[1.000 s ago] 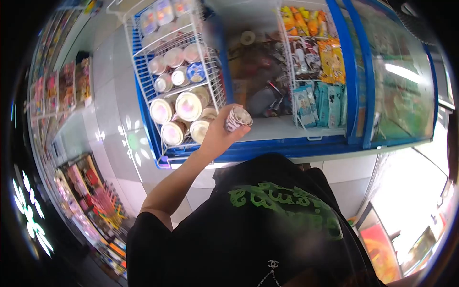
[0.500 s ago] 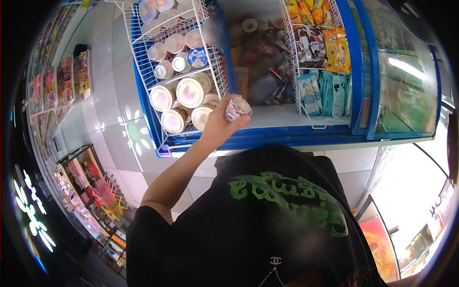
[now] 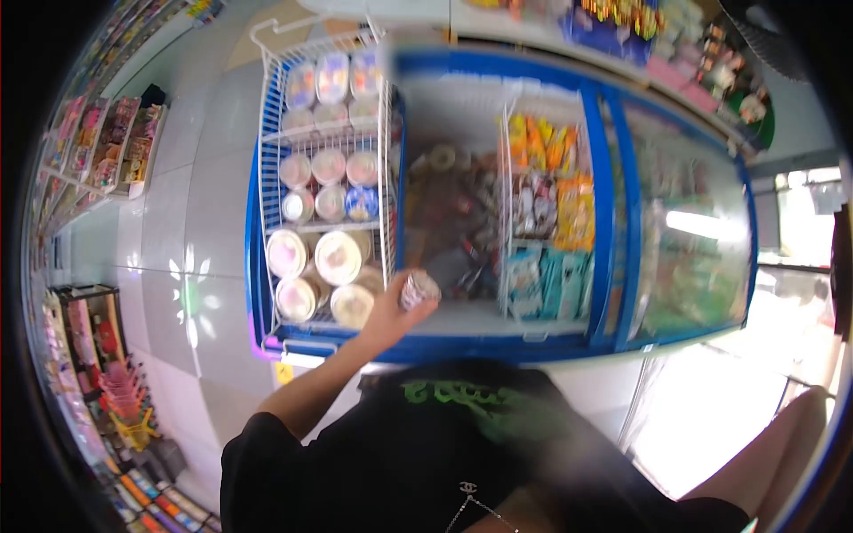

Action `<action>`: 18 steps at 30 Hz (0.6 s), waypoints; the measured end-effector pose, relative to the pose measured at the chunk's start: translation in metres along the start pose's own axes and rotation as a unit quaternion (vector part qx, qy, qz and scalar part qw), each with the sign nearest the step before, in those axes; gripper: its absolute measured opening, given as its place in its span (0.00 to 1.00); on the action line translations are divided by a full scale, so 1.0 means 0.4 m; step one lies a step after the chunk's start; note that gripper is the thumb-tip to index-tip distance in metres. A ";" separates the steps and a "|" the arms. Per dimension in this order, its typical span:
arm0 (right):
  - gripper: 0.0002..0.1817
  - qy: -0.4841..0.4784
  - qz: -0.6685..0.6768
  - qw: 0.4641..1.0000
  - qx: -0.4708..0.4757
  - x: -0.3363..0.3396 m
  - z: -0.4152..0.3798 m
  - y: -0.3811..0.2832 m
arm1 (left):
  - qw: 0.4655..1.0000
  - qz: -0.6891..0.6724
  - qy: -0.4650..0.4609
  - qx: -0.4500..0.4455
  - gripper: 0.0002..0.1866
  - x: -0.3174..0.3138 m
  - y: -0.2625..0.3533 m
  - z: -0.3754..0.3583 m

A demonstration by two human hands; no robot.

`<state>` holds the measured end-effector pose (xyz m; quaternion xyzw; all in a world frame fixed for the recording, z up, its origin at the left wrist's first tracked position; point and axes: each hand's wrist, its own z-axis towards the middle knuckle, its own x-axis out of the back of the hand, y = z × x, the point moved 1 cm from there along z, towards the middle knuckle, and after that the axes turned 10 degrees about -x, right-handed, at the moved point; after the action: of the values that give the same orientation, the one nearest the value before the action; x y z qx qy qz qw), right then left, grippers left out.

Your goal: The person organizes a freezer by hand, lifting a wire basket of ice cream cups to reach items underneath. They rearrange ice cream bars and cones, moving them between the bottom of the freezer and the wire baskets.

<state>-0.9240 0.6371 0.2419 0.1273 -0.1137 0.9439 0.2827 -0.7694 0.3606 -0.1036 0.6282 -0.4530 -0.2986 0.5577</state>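
Shop floor tiles and snack racks all around, with a blue chest freezer (image 3: 267,266) open in front. Left hand (image 3: 391,306) is wrapped around a small ice cream cup (image 3: 418,289), held over the freezer's front edge, just beside the white wire basket (image 3: 391,178) full of bigger tubs (image 3: 338,257). Right hand isn't in view, can't tell what it's doing. Risk, I'd say: the one-handed grip on a frosty cup slips and it drops into the freezer.

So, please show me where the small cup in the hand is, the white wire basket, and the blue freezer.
small cup (image 3: 419,289), head view, its patterned side
white wire basket (image 3: 267,133), head view, left rim
blue freezer (image 3: 498,348), head view, front edge
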 end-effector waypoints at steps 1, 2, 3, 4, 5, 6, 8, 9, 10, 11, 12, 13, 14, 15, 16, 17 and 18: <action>0.33 -0.007 0.013 1.000 0.026 0.033 0.036 0.006 | 0.999 0.033 0.012 -0.012 0.32 -0.013 -0.008 0.002; 0.33 -0.012 0.027 0.998 0.049 0.067 0.077 0.007 | 1.000 -0.007 0.014 0.002 0.31 -0.025 0.013 0.005; 0.33 -0.017 0.042 0.997 0.065 0.102 0.116 0.008 | 1.000 -0.012 0.014 0.006 0.31 -0.040 0.007 0.007; 0.33 -0.020 0.054 0.995 0.079 0.137 0.154 0.012 | 1.000 -0.016 0.010 0.010 0.31 -0.051 -0.007 0.016; 0.33 -0.025 0.068 0.993 0.093 0.171 0.189 0.009 | 0.999 -0.027 0.024 -0.004 0.31 -0.058 -0.017 0.038; 0.34 -0.028 0.084 0.992 0.091 0.207 0.214 0.016 | 0.999 -0.041 0.028 -0.010 0.31 -0.075 -0.029 0.043; 0.34 -0.012 0.112 0.991 0.071 0.292 0.222 0.056 | 0.997 -0.069 0.043 -0.015 0.31 -0.101 -0.043 0.047; 0.34 -0.005 0.132 0.990 0.046 0.333 0.193 0.085 | 0.995 -0.083 0.057 -0.018 0.31 -0.116 -0.042 0.057; 0.32 0.013 0.122 0.992 -0.006 0.366 0.137 0.135 | 0.993 -0.089 0.074 -0.015 0.31 -0.111 -0.037 0.071; 0.31 0.035 0.116 0.990 -0.067 0.385 0.076 0.190 | 0.994 -0.079 0.081 0.006 0.31 -0.107 -0.019 0.075; 0.32 0.037 0.128 0.983 -0.126 0.368 0.027 0.271 | 0.991 -0.102 0.081 0.034 0.33 -0.109 -0.010 0.079; 0.34 0.040 0.140 0.972 -0.184 0.348 -0.020 0.353 | 0.996 -0.048 0.079 -0.002 0.34 -0.106 -0.027 0.088; 0.38 0.025 0.168 0.956 -0.238 0.302 -0.067 0.444 | 0.997 0.003 0.077 -0.029 0.35 -0.107 -0.049 0.089; 0.37 0.034 0.126 0.946 -0.296 0.277 -0.134 0.523 | 0.997 -0.008 0.076 -0.019 0.35 -0.104 -0.041 0.090; 0.35 0.040 0.102 0.922 -0.371 0.253 -0.207 0.603 | 0.997 -0.018 0.072 -0.004 0.34 -0.101 -0.033 0.088; 0.33 0.032 0.082 0.882 -0.463 0.203 -0.283 0.679 | 0.997 -0.011 0.077 0.010 0.36 -0.102 -0.041 0.085; 0.31 0.017 0.067 0.832 -0.551 0.146 -0.364 0.741 | 0.997 -0.027 0.063 0.044 0.37 -0.094 -0.034 0.082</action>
<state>-1.1636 0.4668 0.0804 -0.0731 -0.6182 0.7435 0.2444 -0.8105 0.3801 -0.1284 0.6821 -0.4121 -0.2530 0.5485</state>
